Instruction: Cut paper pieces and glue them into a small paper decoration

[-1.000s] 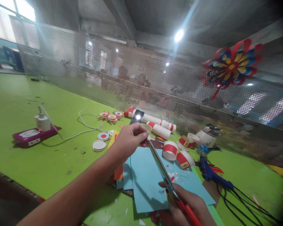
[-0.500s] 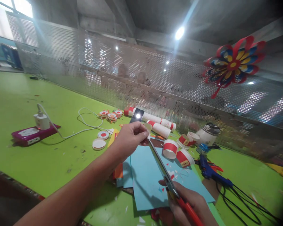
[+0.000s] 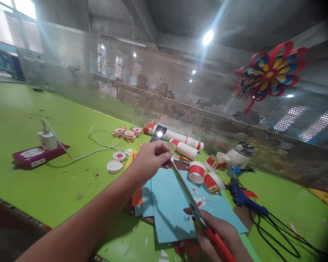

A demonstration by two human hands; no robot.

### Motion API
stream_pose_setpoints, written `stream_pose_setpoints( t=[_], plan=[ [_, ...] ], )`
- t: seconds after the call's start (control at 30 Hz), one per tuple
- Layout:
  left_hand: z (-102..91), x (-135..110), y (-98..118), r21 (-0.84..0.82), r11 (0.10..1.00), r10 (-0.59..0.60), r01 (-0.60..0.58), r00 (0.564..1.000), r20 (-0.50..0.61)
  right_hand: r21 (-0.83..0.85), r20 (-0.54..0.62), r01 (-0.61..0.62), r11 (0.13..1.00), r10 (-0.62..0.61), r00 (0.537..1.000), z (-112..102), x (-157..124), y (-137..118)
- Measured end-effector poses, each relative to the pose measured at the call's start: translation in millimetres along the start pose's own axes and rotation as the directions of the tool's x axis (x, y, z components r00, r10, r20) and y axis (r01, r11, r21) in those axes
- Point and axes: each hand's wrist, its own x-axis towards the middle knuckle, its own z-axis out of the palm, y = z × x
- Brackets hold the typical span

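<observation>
My left hand (image 3: 154, 158) pinches a small pale paper piece (image 3: 171, 146), mostly hidden behind the fingers. My right hand (image 3: 218, 233) is closed around the red handles of a pair of scissors (image 3: 190, 194). The long blades point away from me, and their tips meet the paper at my left fingertips. Light blue paper sheets (image 3: 169, 211) lie beneath both hands, with small red and white scraps (image 3: 199, 202) on them. Just past the blades, a cut red-and-white paper cup (image 3: 196, 171) lies beside another cup (image 3: 214, 182).
A blue glue gun (image 3: 246, 200) with black cord lies at right, near a white jug (image 3: 240, 156). Stacked cups (image 3: 184, 149) and a phone (image 3: 159, 134) are at the back. Decorated discs (image 3: 129, 134) and a purple power strip (image 3: 38, 154) with a white cable sit left.
Both hands hold almost the same pose, with the scissor tips still at the paper. The whole view has shifted very slightly.
</observation>
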Motion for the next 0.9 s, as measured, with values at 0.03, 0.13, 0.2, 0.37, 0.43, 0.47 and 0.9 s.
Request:
stream_pose_setpoints(
  t=[0.03,0.13,0.2,0.37,0.43,0.47,0.9],
  plan=[
    [-0.2,0.3,-0.4,0.0,1.0,0.0,0.0,1.0,0.003,0.005,0.001,0.003,1.0,-0.003,1.0,-0.4,0.3,-0.1],
    [-1.1,0.8,-1.3,-0.002,1.0,-0.003,0.003,1.0,0.012,-0.016,-0.029,0.01,1.0,-0.01,1.0,-2.6,1.3,1.4],
    [-1.8,1.0,-1.7,0.003,1.0,-0.003,0.003,1.0,0.019,-0.045,-0.053,0.006,0.999,-0.008,0.999,-4.4,1.7,3.3],
    [-3.1,1.3,-2.0,0.024,1.0,0.006,-0.007,0.999,0.031,-0.057,-0.007,0.011,0.998,-0.012,1.0,-6.9,1.2,4.7],
    [-3.3,1.4,-1.9,0.029,1.0,0.005,-0.006,0.999,0.034,-0.05,0.014,0.014,0.999,-0.013,1.0,-6.7,1.1,3.6],
    [-3.3,1.5,-1.9,0.031,1.0,0.002,-0.003,0.999,0.034,-0.042,0.02,0.011,0.999,-0.01,1.0,-6.4,1.1,3.0],
    [-3.4,1.9,-3.2,0.065,0.998,-0.014,0.011,0.999,0.04,-0.069,0.07,0.021,0.997,-0.016,0.997,-10.4,-0.6,4.8]
  ],
)
